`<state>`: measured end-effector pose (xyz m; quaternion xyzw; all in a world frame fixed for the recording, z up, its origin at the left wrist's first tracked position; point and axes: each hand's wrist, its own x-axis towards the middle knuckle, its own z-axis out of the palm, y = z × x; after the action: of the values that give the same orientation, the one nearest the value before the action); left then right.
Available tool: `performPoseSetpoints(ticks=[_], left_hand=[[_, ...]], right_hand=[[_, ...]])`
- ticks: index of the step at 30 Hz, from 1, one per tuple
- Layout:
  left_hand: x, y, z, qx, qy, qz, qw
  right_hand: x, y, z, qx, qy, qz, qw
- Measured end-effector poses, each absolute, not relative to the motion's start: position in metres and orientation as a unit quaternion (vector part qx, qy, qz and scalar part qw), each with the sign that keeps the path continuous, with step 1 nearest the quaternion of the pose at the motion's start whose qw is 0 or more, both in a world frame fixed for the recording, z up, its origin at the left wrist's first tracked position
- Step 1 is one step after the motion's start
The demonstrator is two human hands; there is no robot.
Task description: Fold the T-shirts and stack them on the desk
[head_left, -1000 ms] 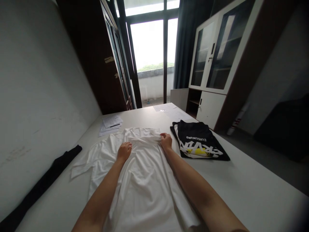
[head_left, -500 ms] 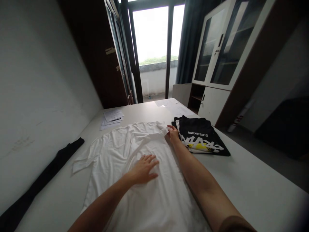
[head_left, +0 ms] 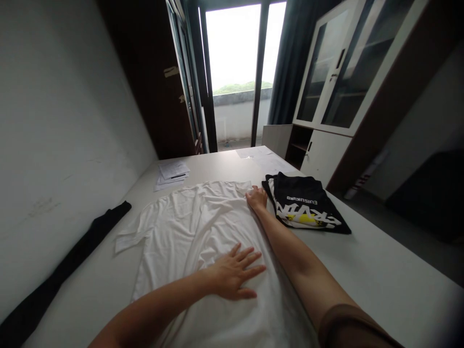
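A white T-shirt point(head_left: 170, 237) lies spread over the table, wrinkled through its middle, with one short sleeve stretched out to the left. My left hand point(head_left: 237, 273) rests palm down on the lower right part of the shirt, fingers spread. Up at the shirt's far right edge, my right hand point(head_left: 257, 198) has its fingers curled on the fabric near the sleeve. The fingertips there are partly hidden. Just right of that hand sits a stack of folded black shirts point(head_left: 304, 200), the top one printed in white and yellow.
Along the left wall lies a long black piece of cloth point(head_left: 76, 256) on the white table point(head_left: 384, 285). Papers with a pen point(head_left: 173, 174) are at the back left, and more sheets point(head_left: 266, 158) at the far end. A glass-door cabinet point(head_left: 335, 72) stands beyond the right side.
My left hand has slid right and nearer to me across the shirt, its fingers spreading wider. My right hand stays at the far right edge, and the fabric it held up now lies flatter.
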<state>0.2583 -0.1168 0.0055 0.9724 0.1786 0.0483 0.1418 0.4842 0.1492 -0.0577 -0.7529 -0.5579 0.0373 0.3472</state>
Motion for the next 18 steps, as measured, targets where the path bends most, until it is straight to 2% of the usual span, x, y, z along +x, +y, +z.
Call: performPoseSetpoints(ticks=[5,8,14,18], left_hand=[[0.251,-0.110,-0.004,0.973,0.168,0.067,0.140],[0.239,-0.077,-0.013,0.953,0.248,0.109,0.132],[0.192,0.035,-0.029,0.819,0.546,0.173,0.039],[0.170,0.085,-0.046,0.754,0.639,0.144,0.044]], right_hand=[[0.479,0.155,-0.056,-0.781,-0.567,0.012,0.262],[0.486,0.158,-0.054,-0.772,-0.574,0.047,0.269],[0.506,0.163,-0.055,-0.725,-0.498,0.131,0.458],[0.511,0.166,-0.058,-0.618,-0.459,0.247,0.588]])
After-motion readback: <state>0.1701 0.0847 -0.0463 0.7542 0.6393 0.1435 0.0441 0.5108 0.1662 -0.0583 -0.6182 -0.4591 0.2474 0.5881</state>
